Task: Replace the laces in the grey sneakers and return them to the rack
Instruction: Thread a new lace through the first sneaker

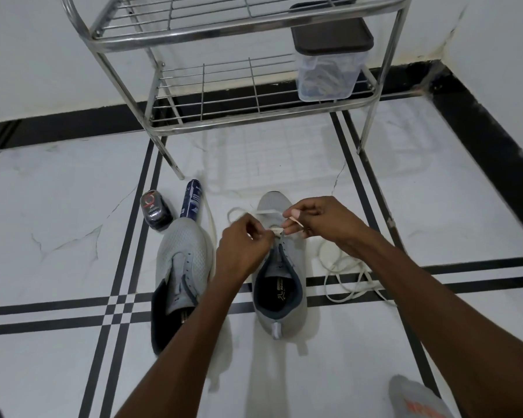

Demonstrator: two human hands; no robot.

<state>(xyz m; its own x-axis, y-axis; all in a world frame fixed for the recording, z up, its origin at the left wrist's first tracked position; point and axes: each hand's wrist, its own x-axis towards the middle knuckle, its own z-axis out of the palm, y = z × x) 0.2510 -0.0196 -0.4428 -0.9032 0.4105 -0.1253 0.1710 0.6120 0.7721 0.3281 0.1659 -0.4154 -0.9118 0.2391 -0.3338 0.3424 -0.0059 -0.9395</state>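
Two grey sneakers stand on the tiled floor, toes pointing away from me. The right sneaker (280, 297) is under both hands. My left hand (243, 245) pinches a white lace (266, 212) at the lowest eyelets near the toe. My right hand (317, 220) pinches the same lace just to the right of those eyelets. A loop of it lies over the toe. The left sneaker (180, 260) lies beside it with no lace visible in its eyelets. The metal shoe rack (254, 116) stands behind the shoes.
A loose white lace (349, 276) is piled on the floor right of the sneaker. A dark polish pot (155, 212) and a blue spray can (191, 199) stand left of the toes. A clear lidded box (329, 70) sits on the rack's lower shelf. A grey-and-orange shoe (417, 398) is at bottom right.
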